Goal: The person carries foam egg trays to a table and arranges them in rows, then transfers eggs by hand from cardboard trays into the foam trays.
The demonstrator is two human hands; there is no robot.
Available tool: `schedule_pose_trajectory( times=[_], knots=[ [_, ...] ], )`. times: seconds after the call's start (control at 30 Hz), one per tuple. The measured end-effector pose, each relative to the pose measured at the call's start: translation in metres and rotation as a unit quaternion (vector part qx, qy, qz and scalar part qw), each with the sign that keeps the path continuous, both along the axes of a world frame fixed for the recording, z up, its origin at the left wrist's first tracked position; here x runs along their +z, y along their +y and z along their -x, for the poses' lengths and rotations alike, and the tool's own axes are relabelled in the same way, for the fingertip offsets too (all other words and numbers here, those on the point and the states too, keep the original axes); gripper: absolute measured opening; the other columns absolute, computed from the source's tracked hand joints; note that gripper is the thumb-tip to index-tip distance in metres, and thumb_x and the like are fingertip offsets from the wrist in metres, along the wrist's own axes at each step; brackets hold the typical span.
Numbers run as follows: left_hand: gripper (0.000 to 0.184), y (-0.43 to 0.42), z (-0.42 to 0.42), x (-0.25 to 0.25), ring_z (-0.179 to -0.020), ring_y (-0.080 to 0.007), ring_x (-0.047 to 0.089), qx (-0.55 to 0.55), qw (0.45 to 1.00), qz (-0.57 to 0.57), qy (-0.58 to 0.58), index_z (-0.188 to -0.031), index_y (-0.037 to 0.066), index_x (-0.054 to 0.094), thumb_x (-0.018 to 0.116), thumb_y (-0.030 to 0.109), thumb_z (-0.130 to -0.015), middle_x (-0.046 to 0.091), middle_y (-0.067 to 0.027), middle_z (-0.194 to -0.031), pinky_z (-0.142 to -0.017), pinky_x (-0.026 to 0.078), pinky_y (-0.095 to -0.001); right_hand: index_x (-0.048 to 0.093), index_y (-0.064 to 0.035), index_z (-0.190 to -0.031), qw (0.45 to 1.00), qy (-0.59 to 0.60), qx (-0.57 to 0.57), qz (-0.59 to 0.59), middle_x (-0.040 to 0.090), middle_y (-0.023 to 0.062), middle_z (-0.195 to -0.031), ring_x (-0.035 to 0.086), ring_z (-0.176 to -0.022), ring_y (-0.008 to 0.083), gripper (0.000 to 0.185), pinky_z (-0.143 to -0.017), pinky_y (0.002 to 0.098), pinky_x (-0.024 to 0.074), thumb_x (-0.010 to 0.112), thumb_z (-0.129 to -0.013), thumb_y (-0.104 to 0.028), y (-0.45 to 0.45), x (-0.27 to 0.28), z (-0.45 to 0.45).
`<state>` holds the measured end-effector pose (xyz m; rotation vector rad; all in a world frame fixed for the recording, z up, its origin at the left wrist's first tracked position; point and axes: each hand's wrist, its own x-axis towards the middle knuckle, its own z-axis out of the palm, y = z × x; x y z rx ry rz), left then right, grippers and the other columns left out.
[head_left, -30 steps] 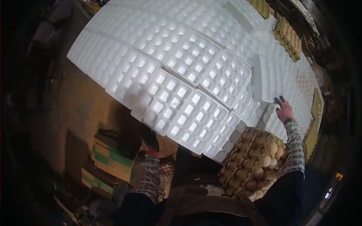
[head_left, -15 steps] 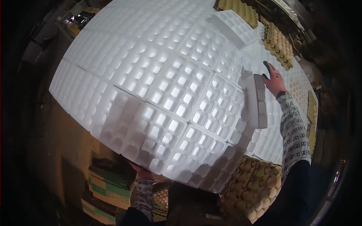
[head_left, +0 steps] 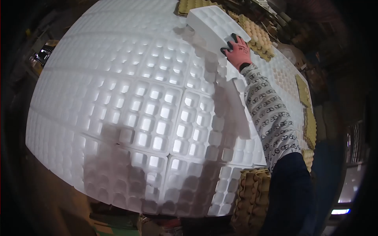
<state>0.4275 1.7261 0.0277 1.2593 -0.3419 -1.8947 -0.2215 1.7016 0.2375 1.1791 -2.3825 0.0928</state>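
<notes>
My right hand [head_left: 238, 52], in a pink glove with dark fingertips, is at the near end of a white foam egg tray [head_left: 214, 24]. Its fingers bend over the tray's end, and the thumb lies along the near side. This tray sits tilted above the surface of white foam trays [head_left: 157, 102], whose square hollows face up. Below my wrist, another foam tray [head_left: 236, 103] stands on its side, partly behind my sleeve. A dim, reddish part of my left hand [head_left: 149, 227] shows under the near edge; its fingers are hidden.
Eggs in a stacked pulp tray [head_left: 256, 35] stand at the far right. More pulp trays lie at the back [head_left: 193, 7] and along the right edge [head_left: 309, 124]. Brown pulp trays [head_left: 250, 194] stand at the near right corner, and a green-marked box [head_left: 114, 227] is below.
My right hand has moved from the foam tray standing on its side to the farther one and taken hold of its near end. The view has shifted right, and my left hand is now mostly hidden.
</notes>
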Motion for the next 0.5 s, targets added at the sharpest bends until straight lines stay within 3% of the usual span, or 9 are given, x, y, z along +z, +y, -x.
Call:
schedule_pose_trajectory(
  times=[0.03,0.1,0.17,0.27,0.33,0.37,0.4,0.43,0.5],
  knots=[
    [0.073,-0.002,0.005,0.001,-0.119,-0.0362,0.049,-0.01,1.0,0.008,-0.005,-0.142,0.002,0.032,0.047,0.054,-0.093,0.044,-0.0187,-0.137,-0.096,0.046,-0.0468,0.065,-0.007,-0.107,0.998,-0.029,-0.001,0.056,0.045,0.0184,-0.139,0.039,-0.129,0.0341,0.04,-0.105,0.0446,0.0329,0.066,-0.078,-0.035,0.036,0.024,-0.01],
    [0.073,-0.002,0.013,0.006,-0.119,-0.0363,0.049,-0.028,0.999,0.024,-0.015,-0.141,0.002,0.033,0.048,0.054,-0.093,0.044,-0.0189,-0.137,-0.096,0.046,-0.0468,0.066,-0.0072,-0.107,0.998,-0.02,-0.051,0.018,0.046,0.0175,-0.139,0.041,-0.128,0.0347,0.039,-0.105,0.0441,0.0336,0.068,-0.078,-0.032,0.126,0.05,0.004],
    [0.072,0.001,0.019,0.012,-0.119,-0.0363,0.049,-0.05,0.997,0.044,-0.03,-0.141,0.002,0.034,0.048,0.053,-0.093,0.044,-0.0191,-0.136,-0.096,0.046,-0.0467,0.068,-0.0087,-0.11,0.982,-0.066,-0.178,-0.003,0.047,0.0165,-0.138,0.043,-0.127,0.0333,0.042,-0.104,0.0434,0.0369,0.07,-0.076,-0.034,0.213,0.062,-0.007],
    [0.071,0.006,0.034,0.027,-0.119,-0.0363,0.049,-0.089,0.99,0.085,-0.063,-0.14,0.001,0.034,0.049,0.052,-0.093,0.045,-0.0195,-0.136,-0.096,0.045,-0.0467,0.067,-0.0081,-0.112,0.951,-0.193,-0.24,0.014,0.049,0.0164,-0.136,0.046,-0.125,0.0326,0.046,-0.105,0.0413,0.0377,0.069,-0.076,-0.036,0.299,0.03,-0.022],
    [0.07,0.013,0.043,0.041,-0.119,-0.0363,0.049,-0.121,0.98,0.124,-0.099,-0.139,0.001,0.035,0.049,0.051,-0.093,0.045,-0.0197,-0.135,-0.097,0.045,-0.0467,0.067,-0.0069,-0.11,0.937,-0.248,-0.245,-0.028,0.047,0.0168,-0.138,0.043,-0.127,0.0351,0.055,-0.106,0.0435,0.0359,0.062,-0.078,-0.052,0.317,0.009,-0.039],
    [0.07,0.017,0.051,0.048,-0.119,-0.0363,0.049,-0.137,0.972,0.15,-0.117,-0.139,0.001,0.035,0.049,0.051,-0.093,0.045,-0.0198,-0.135,-0.097,0.045,-0.0466,0.065,-0.0064,-0.115,0.885,-0.36,-0.235,-0.181,0.043,0.0191,-0.14,0.042,-0.128,0.0361,0.068,-0.106,0.0458,0.0349,0.056,-0.078,-0.063,0.315,0.0,-0.027],
    [0.07,0.021,0.059,0.057,-0.119,-0.0364,0.049,-0.152,0.963,0.176,-0.136,-0.139,0.0,0.036,0.05,0.051,-0.093,0.045,-0.0199,-0.135,-0.097,0.045,-0.0466,0.062,-0.0057,-0.12,0.848,-0.443,-0.238,-0.168,0.039,0.0239,-0.141,0.042,-0.127,0.039,0.079,-0.106,0.0469,0.0341,0.054,-0.075,-0.071,0.307,-0.004,-0.038],
    [0.069,0.026,0.069,0.069,-0.119,-0.0364,0.049,-0.166,0.952,0.202,-0.159,-0.139,0.0,0.036,0.05,0.05,-0.093,0.045,-0.02,-0.135,-0.097,0.045,-0.0466,0.06,-0.0047,-0.122,0.875,-0.374,-0.259,-0.166,0.04,0.0269,-0.139,0.044,-0.124,0.0412,0.081,-0.107,0.046,0.0344,0.057,-0.074,-0.07,0.295,0.004,-0.057],
    [0.069,0.042,0.086,0.09,-0.119,-0.0364,0.049,-0.194,0.924,0.262,-0.2,-0.138,0.0,0.037,0.05,0.05,-0.093,0.046,-0.0202,-0.135,-0.097,0.045,-0.0466,0.059,-0.0038,-0.123,0.881,-0.354,-0.265,-0.166,0.043,0.0238,-0.136,0.046,-0.122,0.037,0.067,-0.103,0.0441,0.0398,0.065,-0.075,-0.049,0.295,0.005,-0.065]
  ],
)
